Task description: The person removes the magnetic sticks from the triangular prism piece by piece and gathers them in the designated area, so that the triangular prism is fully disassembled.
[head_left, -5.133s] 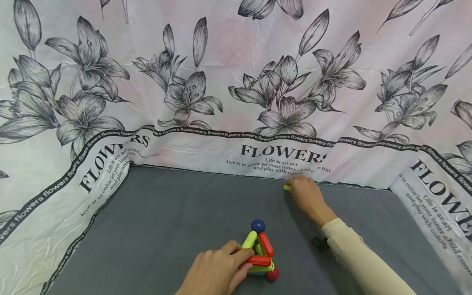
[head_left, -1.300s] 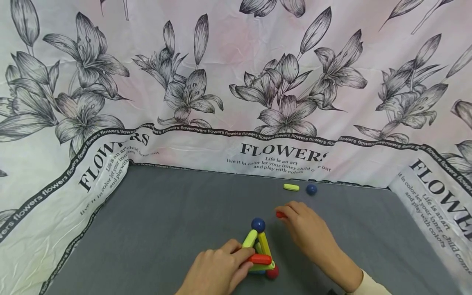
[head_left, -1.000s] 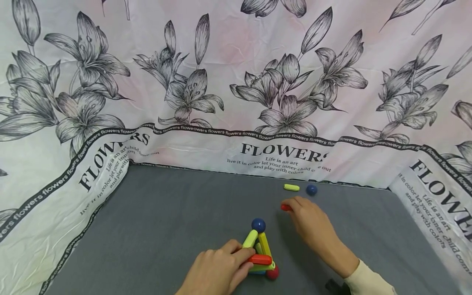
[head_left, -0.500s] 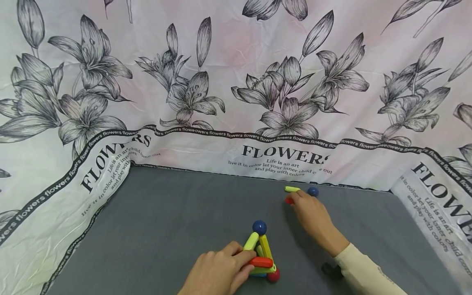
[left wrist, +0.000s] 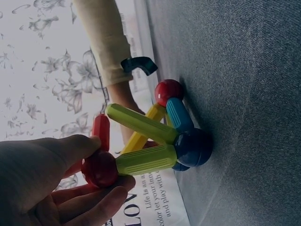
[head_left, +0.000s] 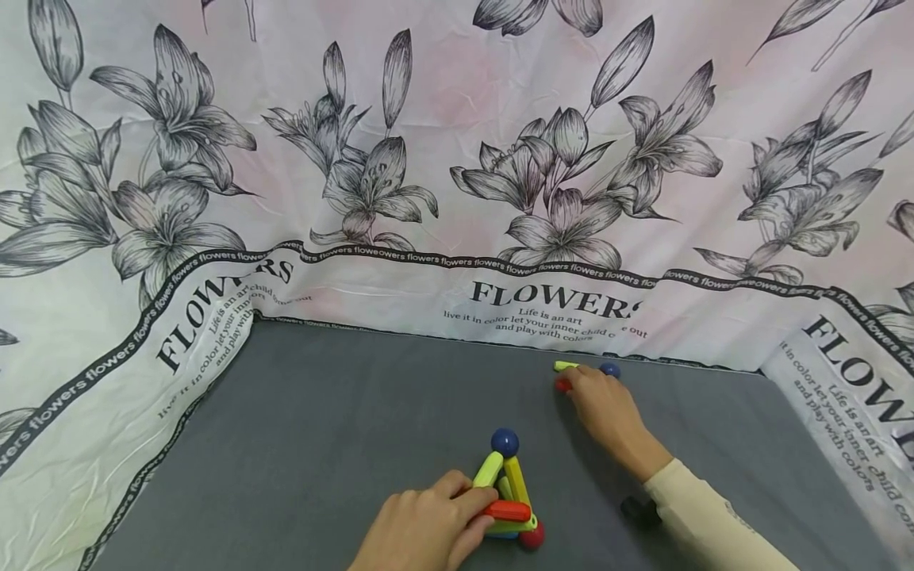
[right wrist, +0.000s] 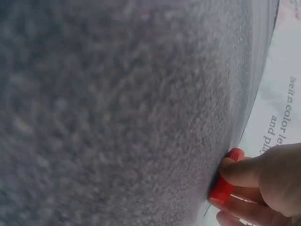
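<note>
– So, from the head, where is the red stick [head_left: 562, 385]?
– At one o'clock from the toy pyramid [head_left: 508, 496], pinched in the right hand [head_left: 603, 404]. Set it down gently beside the yellow stick [head_left: 565, 365]. The cloth [head_left: 550, 297] says "FLOWERS".
– And the wrists?
– The left hand [left wrist: 42, 179] grips the pyramid's red ball [left wrist: 99, 168]. The right view is blurry, but its fingers [right wrist: 244, 174] probably pinch that stick.

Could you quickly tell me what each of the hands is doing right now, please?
Left hand: grips the colourful plastic rod-and-ball structure.
Right hand: pinches a short red plastic rod.
</note>
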Demonstrator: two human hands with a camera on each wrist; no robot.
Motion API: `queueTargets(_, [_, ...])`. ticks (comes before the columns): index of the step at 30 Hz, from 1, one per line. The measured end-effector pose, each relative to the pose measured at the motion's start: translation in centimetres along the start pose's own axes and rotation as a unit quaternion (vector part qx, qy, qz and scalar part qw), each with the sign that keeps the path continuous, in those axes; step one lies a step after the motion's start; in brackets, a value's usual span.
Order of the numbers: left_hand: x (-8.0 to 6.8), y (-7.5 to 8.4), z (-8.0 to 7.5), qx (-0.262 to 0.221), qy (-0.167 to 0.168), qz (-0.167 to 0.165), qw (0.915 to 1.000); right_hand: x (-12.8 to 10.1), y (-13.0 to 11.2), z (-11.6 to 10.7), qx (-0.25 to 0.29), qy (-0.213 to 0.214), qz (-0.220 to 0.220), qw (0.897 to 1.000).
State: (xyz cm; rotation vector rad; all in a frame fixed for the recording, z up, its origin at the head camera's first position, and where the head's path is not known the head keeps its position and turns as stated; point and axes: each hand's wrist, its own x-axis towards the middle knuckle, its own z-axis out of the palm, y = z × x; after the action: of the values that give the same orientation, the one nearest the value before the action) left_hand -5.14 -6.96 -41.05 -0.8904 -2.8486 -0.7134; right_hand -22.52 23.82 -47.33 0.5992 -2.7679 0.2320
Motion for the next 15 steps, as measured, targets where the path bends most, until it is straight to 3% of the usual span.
queueTargets(15, [0.16, 0.11, -0.18, -0.007, -0.028, -0.015, 0.9995, 0.46, 0.56, 0.44, 0.002, 0.003, -0.006, 1.0])
